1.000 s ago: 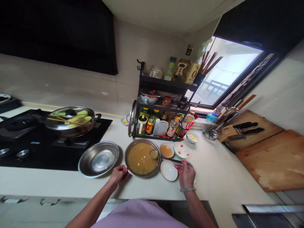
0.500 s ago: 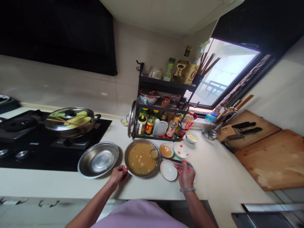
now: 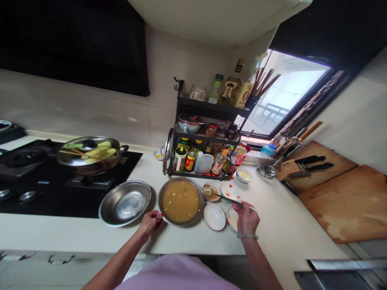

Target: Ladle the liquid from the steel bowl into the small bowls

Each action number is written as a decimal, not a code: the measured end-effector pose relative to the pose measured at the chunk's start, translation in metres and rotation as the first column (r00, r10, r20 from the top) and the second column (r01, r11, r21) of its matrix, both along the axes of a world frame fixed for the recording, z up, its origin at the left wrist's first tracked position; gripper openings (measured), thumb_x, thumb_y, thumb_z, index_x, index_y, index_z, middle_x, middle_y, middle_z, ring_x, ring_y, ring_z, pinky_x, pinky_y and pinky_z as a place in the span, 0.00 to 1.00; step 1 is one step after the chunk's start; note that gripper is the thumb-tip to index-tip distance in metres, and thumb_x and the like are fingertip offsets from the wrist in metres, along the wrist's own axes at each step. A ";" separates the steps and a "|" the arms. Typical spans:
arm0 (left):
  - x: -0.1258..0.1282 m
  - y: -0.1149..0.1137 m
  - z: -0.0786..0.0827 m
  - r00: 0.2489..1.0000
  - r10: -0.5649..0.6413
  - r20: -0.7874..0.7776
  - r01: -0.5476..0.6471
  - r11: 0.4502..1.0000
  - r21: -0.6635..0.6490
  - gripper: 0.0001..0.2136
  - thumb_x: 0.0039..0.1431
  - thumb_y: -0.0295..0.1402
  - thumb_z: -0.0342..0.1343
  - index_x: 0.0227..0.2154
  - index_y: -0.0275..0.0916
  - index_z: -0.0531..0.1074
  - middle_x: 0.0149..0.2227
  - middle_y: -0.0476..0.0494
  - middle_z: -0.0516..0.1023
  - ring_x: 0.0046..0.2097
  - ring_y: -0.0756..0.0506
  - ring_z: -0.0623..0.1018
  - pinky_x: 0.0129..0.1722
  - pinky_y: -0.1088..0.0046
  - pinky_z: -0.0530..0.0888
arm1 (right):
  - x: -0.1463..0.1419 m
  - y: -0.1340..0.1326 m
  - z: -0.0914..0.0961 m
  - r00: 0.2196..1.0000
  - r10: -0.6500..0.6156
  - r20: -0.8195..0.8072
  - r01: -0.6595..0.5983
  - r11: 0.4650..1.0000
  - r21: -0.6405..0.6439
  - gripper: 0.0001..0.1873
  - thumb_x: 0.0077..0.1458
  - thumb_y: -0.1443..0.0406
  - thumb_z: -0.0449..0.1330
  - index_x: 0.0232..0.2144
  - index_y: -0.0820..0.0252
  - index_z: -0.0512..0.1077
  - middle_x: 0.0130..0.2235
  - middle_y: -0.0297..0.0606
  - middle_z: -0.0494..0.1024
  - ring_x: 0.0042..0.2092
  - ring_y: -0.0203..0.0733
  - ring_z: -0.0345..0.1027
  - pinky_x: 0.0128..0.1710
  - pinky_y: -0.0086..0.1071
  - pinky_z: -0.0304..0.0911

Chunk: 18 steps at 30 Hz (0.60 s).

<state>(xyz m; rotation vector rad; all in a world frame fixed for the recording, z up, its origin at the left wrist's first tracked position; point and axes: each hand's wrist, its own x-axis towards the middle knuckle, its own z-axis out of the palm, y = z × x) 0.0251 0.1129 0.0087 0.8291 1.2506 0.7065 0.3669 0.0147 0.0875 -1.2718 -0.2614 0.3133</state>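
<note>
A steel basin of yellow-brown soup sits on the white counter in front of me. My left hand grips its near-left rim, fingers closed. My right hand is closed on the handle of a ladle, whose bowl hangs over a small bowl holding soup to the right of the basin. An empty white bowl lies near the basin's front right. Another small bowl is partly hidden under my right hand.
An empty steel basin lies left of the soup. A lidded pan stands on the black hob. A black spice rack with bottles stands behind. A patterned dish, a small white bowl, wooden boards and knives lie to the right.
My right hand has moved right and carried the ladle out of the soup basin to over the small bowl. My left hand has stayed on the rim.
</note>
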 end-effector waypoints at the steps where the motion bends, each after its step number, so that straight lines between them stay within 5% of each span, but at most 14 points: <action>1: 0.000 0.000 -0.001 1.000 0.001 -0.002 -0.001 1.000 0.006 0.23 0.27 0.46 0.68 0.16 0.40 0.59 0.15 0.51 0.71 0.19 0.52 0.68 0.21 0.77 0.61 | 0.002 0.000 0.001 1.000 -0.007 0.026 0.007 1.000 -0.007 0.17 0.40 0.55 0.65 0.29 0.60 0.68 0.19 0.29 0.75 0.21 0.42 0.73 0.25 0.36 0.72; 6: -0.001 0.001 -0.003 1.000 -0.020 -0.004 0.020 1.000 0.013 0.22 0.27 0.46 0.68 0.16 0.40 0.60 0.16 0.50 0.71 0.19 0.52 0.68 0.20 0.77 0.60 | 0.004 -0.007 0.001 0.958 0.082 0.276 -0.043 0.989 -0.144 0.20 0.45 0.50 0.62 0.33 0.61 0.71 0.23 0.34 0.77 0.25 0.45 0.75 0.32 0.40 0.72; 11: -0.001 0.001 -0.002 1.000 -0.014 0.018 0.014 1.000 0.005 0.23 0.27 0.46 0.68 0.17 0.40 0.60 0.15 0.52 0.71 0.19 0.53 0.68 0.20 0.77 0.60 | -0.013 -0.017 0.004 0.763 0.328 0.557 -0.218 0.942 -0.256 0.16 0.50 0.53 0.60 0.37 0.58 0.75 0.33 0.40 0.81 0.30 0.44 0.75 0.36 0.39 0.71; 18: -0.001 0.001 -0.004 1.000 -0.003 0.023 0.003 1.000 0.002 0.23 0.27 0.46 0.68 0.17 0.40 0.61 0.15 0.52 0.71 0.19 0.53 0.68 0.20 0.78 0.61 | -0.054 -0.007 -0.007 0.713 0.453 0.535 -0.381 0.891 -0.247 0.16 0.57 0.55 0.56 0.41 0.57 0.75 0.35 0.40 0.80 0.30 0.42 0.75 0.34 0.38 0.72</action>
